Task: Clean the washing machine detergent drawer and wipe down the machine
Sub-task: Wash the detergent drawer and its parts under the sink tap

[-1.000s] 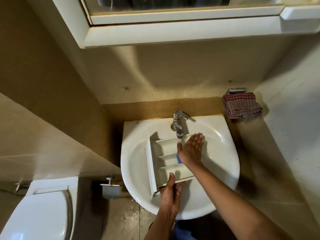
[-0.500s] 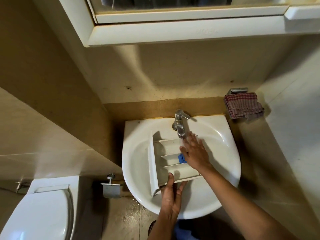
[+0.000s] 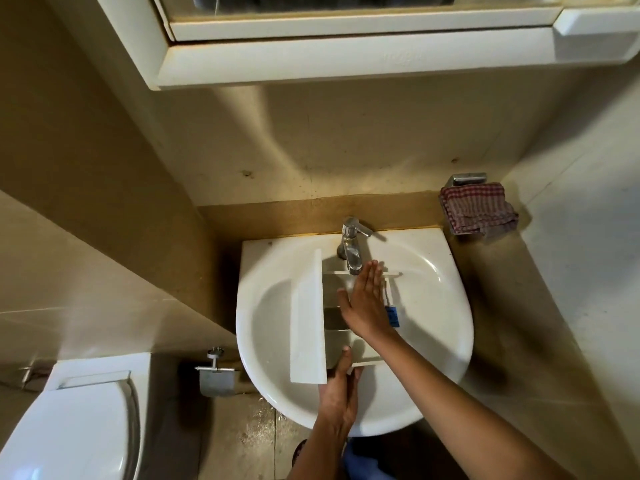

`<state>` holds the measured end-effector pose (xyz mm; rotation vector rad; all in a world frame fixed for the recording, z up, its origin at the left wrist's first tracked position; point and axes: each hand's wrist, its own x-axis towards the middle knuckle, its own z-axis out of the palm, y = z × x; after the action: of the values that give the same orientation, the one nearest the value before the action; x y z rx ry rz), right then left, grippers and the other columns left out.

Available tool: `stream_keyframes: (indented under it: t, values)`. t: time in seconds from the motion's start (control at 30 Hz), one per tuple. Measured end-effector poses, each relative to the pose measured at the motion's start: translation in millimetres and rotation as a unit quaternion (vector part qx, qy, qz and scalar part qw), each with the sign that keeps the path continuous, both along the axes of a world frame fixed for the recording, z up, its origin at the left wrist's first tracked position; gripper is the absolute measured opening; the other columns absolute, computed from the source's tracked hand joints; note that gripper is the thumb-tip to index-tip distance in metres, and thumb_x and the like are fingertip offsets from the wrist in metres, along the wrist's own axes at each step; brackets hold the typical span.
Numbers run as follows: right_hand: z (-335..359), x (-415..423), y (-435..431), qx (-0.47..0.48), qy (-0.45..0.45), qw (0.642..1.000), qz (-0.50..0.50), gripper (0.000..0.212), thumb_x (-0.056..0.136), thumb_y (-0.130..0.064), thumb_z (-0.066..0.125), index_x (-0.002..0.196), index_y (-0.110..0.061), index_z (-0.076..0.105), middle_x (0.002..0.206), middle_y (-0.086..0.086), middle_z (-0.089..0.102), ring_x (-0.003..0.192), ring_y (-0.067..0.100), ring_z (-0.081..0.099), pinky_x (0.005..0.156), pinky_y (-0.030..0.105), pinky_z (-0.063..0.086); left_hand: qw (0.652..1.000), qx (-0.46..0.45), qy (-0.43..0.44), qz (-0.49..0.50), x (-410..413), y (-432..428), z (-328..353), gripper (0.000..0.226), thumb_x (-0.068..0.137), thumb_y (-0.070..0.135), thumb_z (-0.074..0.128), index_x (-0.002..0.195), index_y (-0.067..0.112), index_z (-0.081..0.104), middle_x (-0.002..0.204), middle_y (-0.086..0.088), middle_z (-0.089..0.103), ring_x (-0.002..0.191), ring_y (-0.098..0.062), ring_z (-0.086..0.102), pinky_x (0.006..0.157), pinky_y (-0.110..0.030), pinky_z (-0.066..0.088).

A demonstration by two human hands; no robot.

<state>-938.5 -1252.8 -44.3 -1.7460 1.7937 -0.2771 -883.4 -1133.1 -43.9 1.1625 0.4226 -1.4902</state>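
Note:
The white detergent drawer [image 3: 308, 320] lies in the white washbasin [image 3: 436, 327] under the chrome tap [image 3: 351, 251], its long front panel on the left and tilted up. A blue insert [image 3: 392, 315] shows at its right side. My left hand [image 3: 339, 393] grips the drawer's near end from below. My right hand [image 3: 363, 303] lies flat inside the drawer's compartments, fingers together and pointing toward the tap. No water stream is clearly visible.
A red checked cloth [image 3: 478, 209] sits on a metal holder on the wall at the right. The toilet [image 3: 69, 427] and a paper holder [image 3: 216, 375] are at the lower left. A white cabinet [image 3: 346, 57] overhangs the basin.
The drawer has tipped up so its front panel faces me more. My right hand slid from the drawer's right part toward the middle compartments; the blue insert is now uncovered.

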Motion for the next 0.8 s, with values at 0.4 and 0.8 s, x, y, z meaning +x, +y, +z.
stream_keyframes:
  t: [0.4,0.8]
  values:
    - [-1.7,17.4,8.2,0.016,0.016,1.0,0.005,0.082,0.099,-0.037,0.035,0.145,0.003,-0.019,0.149,0.024,-0.031,0.14,0.035,-0.03,0.117,0.041,-0.015,0.999,-0.012,-0.007,-0.034,13.7,-4.1,0.6,0.012,0.095,0.017,0.055,0.107,0.018,0.061,0.093,-0.002,0.073,0.094,-0.02,0.062,0.083,-0.035,0.056]
    - [-14.5,-34.0,13.4,0.041,0.052,0.979,0.191,0.037,0.103,-0.021,0.024,0.125,-0.011,0.053,0.141,0.01,0.048,0.14,0.022,0.032,0.114,0.038,0.023,0.999,0.02,-0.009,0.031,13.6,0.8,-8.0,0.06,0.078,0.025,0.076,0.132,0.012,0.051,0.105,-0.007,0.062,0.092,-0.021,0.06,0.064,-0.031,0.058]
